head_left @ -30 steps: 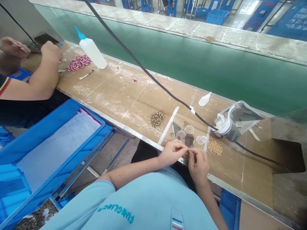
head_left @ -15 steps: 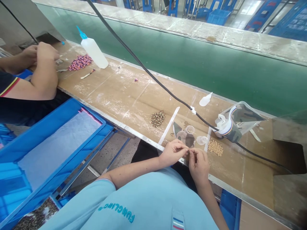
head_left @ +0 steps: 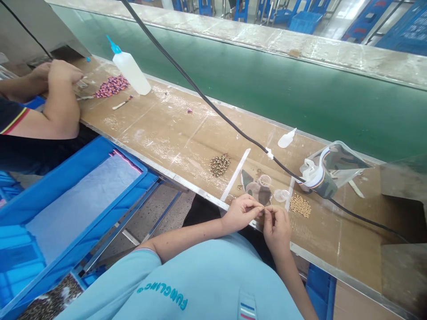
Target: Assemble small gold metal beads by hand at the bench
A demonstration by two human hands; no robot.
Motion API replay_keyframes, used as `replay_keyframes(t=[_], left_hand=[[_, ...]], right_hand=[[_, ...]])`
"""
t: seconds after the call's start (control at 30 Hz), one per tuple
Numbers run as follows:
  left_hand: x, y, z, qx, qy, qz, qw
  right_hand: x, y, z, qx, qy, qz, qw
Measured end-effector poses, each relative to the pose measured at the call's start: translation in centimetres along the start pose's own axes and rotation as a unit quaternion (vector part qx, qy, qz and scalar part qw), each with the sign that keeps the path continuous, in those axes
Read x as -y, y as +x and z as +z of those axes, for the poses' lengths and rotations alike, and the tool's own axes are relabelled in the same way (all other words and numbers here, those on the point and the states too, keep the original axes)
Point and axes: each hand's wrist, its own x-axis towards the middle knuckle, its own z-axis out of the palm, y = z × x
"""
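Observation:
My left hand [head_left: 240, 213] and my right hand [head_left: 277, 222] meet at the fingertips over the table's front edge. Both are pinched closed; whatever lies between the fingertips is too small to make out. Just beyond them a camouflage cloth piece [head_left: 255, 191] lies under a small round clear dish [head_left: 265, 180]. Clear lids [head_left: 281, 195] sit to its right. A pile of small tan beads [head_left: 300, 205] is right of my right hand. Beyond my left hand, to the left, lies a pile of brass-coloured rings [head_left: 219, 165].
A black cable [head_left: 200, 91] crosses above the table. A camouflage-and-clear pouch [head_left: 320, 175] and a small white bottle [head_left: 287, 138] stand at the right. Far left are a large bottle [head_left: 131, 73], a pink-purple pile [head_left: 111, 86] and another person's hands [head_left: 63, 73]. A blue bin [head_left: 50, 186] is below.
The other person's hands at the far left have shifted slightly. My own hands hold nearly the same pose, fingertips still together.

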Motion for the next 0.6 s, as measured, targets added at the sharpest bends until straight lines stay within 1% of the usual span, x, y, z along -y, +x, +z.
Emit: replay_keyframes(t=[0.2,0.33,0.43,0.6], left_hand=[[0.42,0.02,-0.03,-0.003,0.019,0.011,1.000],[0.32,-0.02,0.02,-0.006,0.028,0.018,0.999],[0.06,-0.01,0.02,0.000,0.002,0.004,1.000],[-0.10,0.25,-0.22,0.015,-0.073,-0.032,0.997]], right_hand=[[-0.27,0.19,-0.09,0.017,0.008,0.005,1.000],[-0.22,0.28,-0.19,0.018,0.025,0.020,0.999],[-0.20,0.36,-0.34,0.011,0.042,0.034,0.999],[-0.45,0.50,-0.73,0.015,0.076,0.062,0.995]])
